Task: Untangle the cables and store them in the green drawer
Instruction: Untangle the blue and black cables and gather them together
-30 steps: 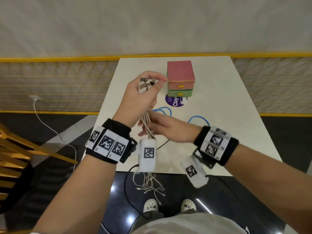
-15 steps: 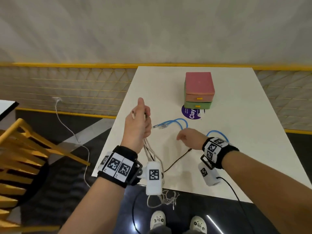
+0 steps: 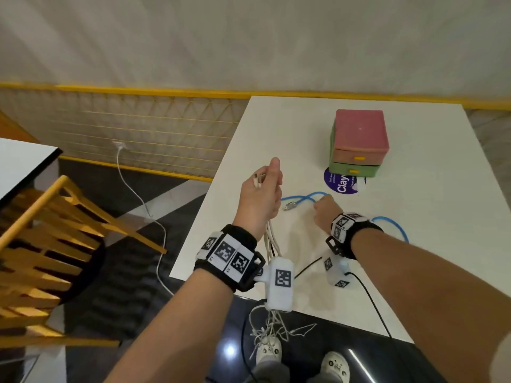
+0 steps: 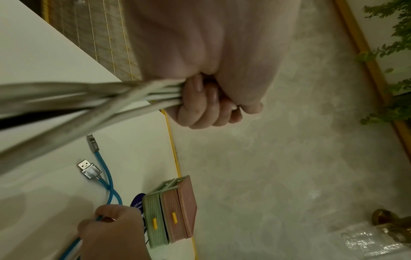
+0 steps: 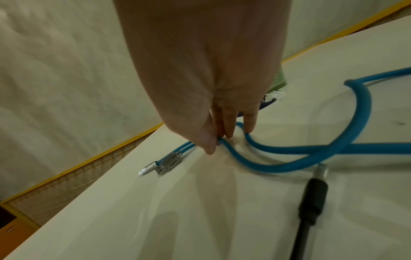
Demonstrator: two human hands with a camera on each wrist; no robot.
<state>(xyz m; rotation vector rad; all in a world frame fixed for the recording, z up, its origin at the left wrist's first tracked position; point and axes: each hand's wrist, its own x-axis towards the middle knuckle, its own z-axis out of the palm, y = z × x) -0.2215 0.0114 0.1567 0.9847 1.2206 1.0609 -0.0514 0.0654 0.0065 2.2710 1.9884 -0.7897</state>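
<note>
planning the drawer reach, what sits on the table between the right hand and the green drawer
In the head view, only the purple round sticker lies between the right hand and the green drawer.

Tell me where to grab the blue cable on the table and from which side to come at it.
Take the blue cable on its cord, just behind the two metal plugs, coming down from above. It lies flat on the white table, so only the top is free, and there both strands run side by side. The right hand already pinches about there; the left hand grips the white cables.
</note>
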